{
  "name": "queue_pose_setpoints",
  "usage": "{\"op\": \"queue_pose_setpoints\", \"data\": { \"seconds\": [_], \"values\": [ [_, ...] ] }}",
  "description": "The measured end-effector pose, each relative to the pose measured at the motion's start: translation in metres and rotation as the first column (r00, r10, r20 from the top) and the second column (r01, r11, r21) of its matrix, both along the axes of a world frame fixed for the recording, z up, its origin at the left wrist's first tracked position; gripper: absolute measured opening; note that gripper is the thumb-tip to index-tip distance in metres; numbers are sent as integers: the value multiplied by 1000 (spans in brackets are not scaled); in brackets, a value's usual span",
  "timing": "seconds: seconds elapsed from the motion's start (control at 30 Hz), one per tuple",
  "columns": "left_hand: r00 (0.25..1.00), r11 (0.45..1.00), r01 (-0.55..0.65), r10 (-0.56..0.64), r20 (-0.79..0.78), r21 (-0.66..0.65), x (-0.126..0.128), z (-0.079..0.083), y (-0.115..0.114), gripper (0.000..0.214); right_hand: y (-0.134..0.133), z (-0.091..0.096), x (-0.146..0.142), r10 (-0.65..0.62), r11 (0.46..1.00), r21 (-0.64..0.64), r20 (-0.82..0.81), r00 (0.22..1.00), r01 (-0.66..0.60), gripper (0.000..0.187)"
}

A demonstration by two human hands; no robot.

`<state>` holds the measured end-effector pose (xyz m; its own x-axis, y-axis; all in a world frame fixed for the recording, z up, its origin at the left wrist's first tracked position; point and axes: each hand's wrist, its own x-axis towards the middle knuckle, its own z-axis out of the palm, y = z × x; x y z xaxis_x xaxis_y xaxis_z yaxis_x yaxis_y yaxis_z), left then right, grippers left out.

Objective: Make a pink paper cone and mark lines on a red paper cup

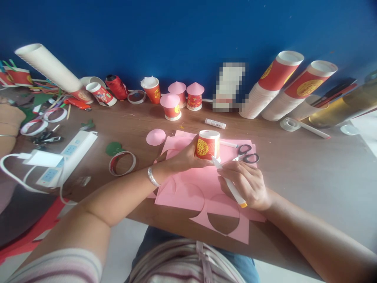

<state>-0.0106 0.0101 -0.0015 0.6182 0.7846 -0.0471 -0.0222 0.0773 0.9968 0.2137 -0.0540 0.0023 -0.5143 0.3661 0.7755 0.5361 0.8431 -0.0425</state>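
Observation:
My left hand [188,155] is wrapped round a red and white paper cup [208,144] with a gold pattern, above pink paper. The cup looks upside down, its base upward. My right hand [246,184] grips a white utility knife [234,190] with an orange end. The knife's tip is against or very close to the cup's lower edge; whether it has pierced the wall I cannot tell. Under both hands lie pink paper sheets [182,188] with round pieces cut out. Black-handled scissors [247,154] rest on the paper beside my right hand.
Small cups with pink cone tops [170,106] and a loose pink cone [156,137] stand behind. A glue stick [215,123] lies nearby. Tall cup stacks [268,86] line the back right. At left are a power strip [69,157], a tape roll [122,163] and another person's arm [8,122].

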Motion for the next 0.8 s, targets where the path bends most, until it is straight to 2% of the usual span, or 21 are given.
{"op": "queue_pose_setpoints", "data": {
  "seconds": [0.23, 0.47, 0.63, 0.8],
  "values": [
    [999, 999, -33, 33, -9, 2, 3, 6, -1, 51, 0, 2, -1, 2, 1000, 16, 1, 1000, -2, 25],
    [1000, 1000, -4, 4, -7, 18, 2, 4, 0, 47, -1, 0, -1, 13, 1000, 5, 1, 1000, -13, 24],
    [1000, 1000, -23, 23, -1, 16, 2, 5, 0, 56, -1, 1, -1, 57, 998, 8, 3, 998, -57, 21],
    [1000, 999, -17, 17, 0, 35, 3, 4, 1, 49, -1, 2, -1, 36, 999, 12, 1, 999, -36, 24]
  ]
}}
